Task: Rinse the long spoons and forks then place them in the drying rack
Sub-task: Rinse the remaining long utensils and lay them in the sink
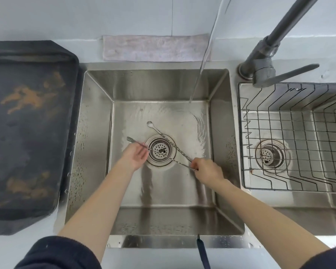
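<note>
Both hands low in sink (97,117), over drain (160,151). Right hand (207,170) pinches handle ends of spoon (155,129) and fork (138,143), likely to lift both toward stream (199,74). Left hand (135,155) half-open, steadying fork near tines. Rack (291,136) at right, no cutlery yet
</note>
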